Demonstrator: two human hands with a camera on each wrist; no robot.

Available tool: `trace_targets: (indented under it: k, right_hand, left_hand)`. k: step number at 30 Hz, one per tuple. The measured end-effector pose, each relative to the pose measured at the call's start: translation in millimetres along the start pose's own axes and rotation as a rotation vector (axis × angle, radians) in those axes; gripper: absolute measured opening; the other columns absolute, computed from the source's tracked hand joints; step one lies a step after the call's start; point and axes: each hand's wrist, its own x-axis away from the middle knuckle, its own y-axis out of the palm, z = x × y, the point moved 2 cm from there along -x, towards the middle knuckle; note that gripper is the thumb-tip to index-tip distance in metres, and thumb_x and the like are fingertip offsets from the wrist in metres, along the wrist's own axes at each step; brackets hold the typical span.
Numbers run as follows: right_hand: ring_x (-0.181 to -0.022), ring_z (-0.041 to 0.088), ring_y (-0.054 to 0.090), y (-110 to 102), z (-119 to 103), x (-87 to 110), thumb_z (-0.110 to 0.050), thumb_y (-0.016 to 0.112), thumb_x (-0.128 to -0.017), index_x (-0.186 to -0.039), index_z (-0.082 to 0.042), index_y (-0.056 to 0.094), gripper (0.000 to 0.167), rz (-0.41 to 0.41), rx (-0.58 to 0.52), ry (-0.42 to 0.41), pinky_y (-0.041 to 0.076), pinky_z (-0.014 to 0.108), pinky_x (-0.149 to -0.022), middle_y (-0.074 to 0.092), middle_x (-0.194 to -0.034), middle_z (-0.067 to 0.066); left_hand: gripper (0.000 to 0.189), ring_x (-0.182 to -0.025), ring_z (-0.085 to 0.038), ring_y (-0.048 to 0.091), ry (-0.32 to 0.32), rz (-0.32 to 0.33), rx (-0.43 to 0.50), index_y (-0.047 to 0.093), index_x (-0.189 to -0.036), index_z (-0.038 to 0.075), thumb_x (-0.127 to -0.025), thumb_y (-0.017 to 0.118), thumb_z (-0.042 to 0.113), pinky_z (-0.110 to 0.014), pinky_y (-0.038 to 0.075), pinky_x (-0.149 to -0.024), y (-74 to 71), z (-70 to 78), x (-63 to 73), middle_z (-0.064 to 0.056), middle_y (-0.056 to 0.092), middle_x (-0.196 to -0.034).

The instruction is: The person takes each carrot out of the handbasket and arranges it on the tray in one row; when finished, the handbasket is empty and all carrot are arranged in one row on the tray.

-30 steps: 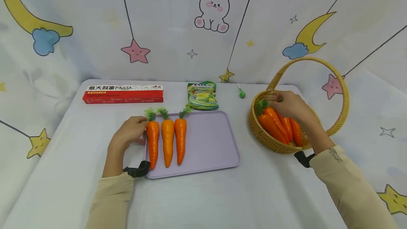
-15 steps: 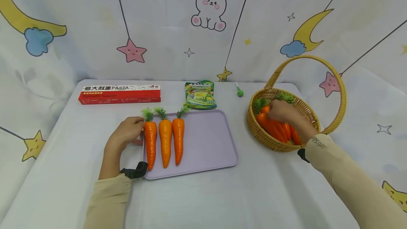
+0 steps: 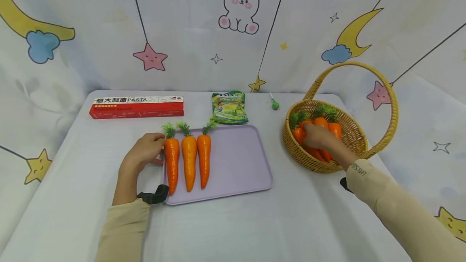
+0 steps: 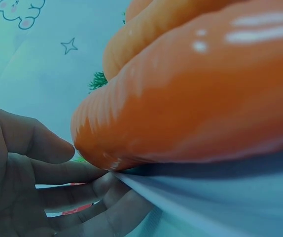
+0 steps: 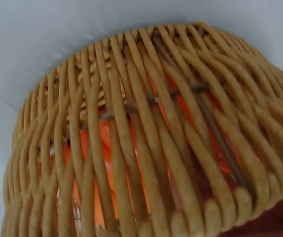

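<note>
The person's left hand rested on the white tabletop at the left edge of the flat lilac plastic tray, its fingers loosely curled against that rim and touching the leftmost of three orange toy carrots with green tufts lying side by side on the tray's left part, tips pointing near. From the left wrist view the fingers lay just beside the carrot, gripping nothing. The right hand was down inside the round woven wicker basket with a tall hoop handle at the right of the tabletop, laid over a heap of orange toy carrots; whether it had hold of one I could not tell. Along the far edge lay a long red pasta box, a green snack packet and a small green object
</note>
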Motion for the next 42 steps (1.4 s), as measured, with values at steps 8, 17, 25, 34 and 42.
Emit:
trace_targets:
  k: [8, 17, 25, 34, 42]
  right_hand:
    - [-0.098, 0.043, 0.061, 6, 2, 0.5, -0.006, 0.059, -0.089, -0.149, 0.016, 0.030, 0.070, 0.077, -0.038, -0.026, 0.053, 0.056, -0.080, 0.055, -0.130, 0.040]
    - [-0.080, 0.039, 0.062, 0, 9, 14.5, -0.014, 0.068, -0.093, -0.154, 0.008, 0.025, 0.078, 0.235, -0.136, -0.079, 0.053, 0.053, -0.070, 0.062, -0.114, 0.037]
    - [-0.119, 0.056, 0.052, -12, 9, 29.0, -0.021, 0.064, -0.096, -0.155, 0.002, 0.031, 0.072, 0.297, -0.228, -0.024, 0.047, 0.069, -0.094, 0.048, -0.141, 0.038]
    - [-0.120, 0.048, 0.047, -24, 12, 43.8, -0.030, 0.064, -0.099, -0.159, -0.001, 0.026, 0.077, 0.267, -0.313, 0.014, 0.045, 0.068, -0.099, 0.041, -0.146, 0.034]
    - [-0.109, 0.043, 0.055, -30, -1, 54.2, -0.034, 0.064, -0.100, -0.162, -0.008, 0.025, 0.078, 0.319, -0.366, 0.001, 0.055, 0.053, -0.085, 0.049, -0.137, 0.029]
  left_hand:
    - [0.055, -0.113, -0.045, 0.056, -0.002, 0.009, 0.017, 0.033, -0.150, -0.017, -0.108, 0.039, 0.018, -0.041, 0.064, -0.076, 0.7, -2.1, -0.3, -0.035, 0.050, -0.135]
    - [0.055, -0.113, -0.044, 0.056, 0.008, 0.020, 0.005, 0.035, -0.149, -0.016, -0.107, 0.039, 0.019, -0.041, 0.064, -0.075, 1.5, -4.7, -2.6, -0.035, 0.050, -0.135]
    - [0.055, -0.114, -0.044, 0.056, 0.006, 0.022, 0.005, 0.034, -0.150, -0.015, -0.107, 0.039, 0.019, -0.042, 0.063, -0.077, 2.9, -3.5, -3.3, -0.034, 0.050, -0.136]
    - [0.054, -0.114, -0.044, 0.057, 0.009, 0.022, 0.011, 0.035, -0.149, -0.016, -0.107, 0.039, 0.018, -0.042, 0.064, -0.075, 2.6, -2.2, -2.8, -0.035, 0.050, -0.137]
    - [0.053, -0.113, -0.044, 0.058, 0.003, 0.028, -0.006, 0.036, -0.149, -0.016, -0.107, 0.039, 0.017, -0.042, 0.063, -0.076, 2.2, -2.3, -2.0, -0.035, 0.051, -0.135]
